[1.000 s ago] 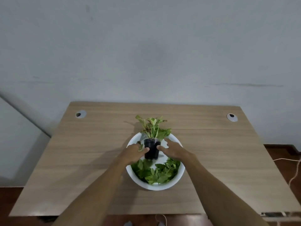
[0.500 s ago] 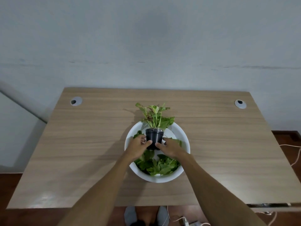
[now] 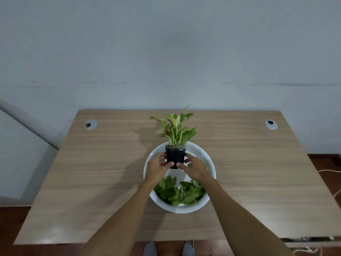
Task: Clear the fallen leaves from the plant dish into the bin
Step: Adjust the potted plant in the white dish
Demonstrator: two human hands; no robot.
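Note:
A round white dish (image 3: pixel 208 159) stands in the middle of a wooden table (image 3: pixel 92 172). Loose green leaves (image 3: pixel 180 194) lie heaped in its near half. A small black pot (image 3: pixel 175 157) with a variegated green plant (image 3: pixel 175 128) is held above the dish. My left hand (image 3: pixel 156 168) grips the pot's left side and my right hand (image 3: pixel 194 168) grips its right side, thumbs meeting at the pot's base. No bin is in view.
Two round cable grommets sit at the table's far corners, one on the left (image 3: pixel 91 124) and one on the right (image 3: pixel 270 124). A grey wall rises behind the table. My feet (image 3: pixel 168 249) show below the near edge. A cord (image 3: pixel 330 170) lies on the floor at right.
Both hands closed around the black pot and raised it out of the dish. The leaves stayed in the near half of the dish.

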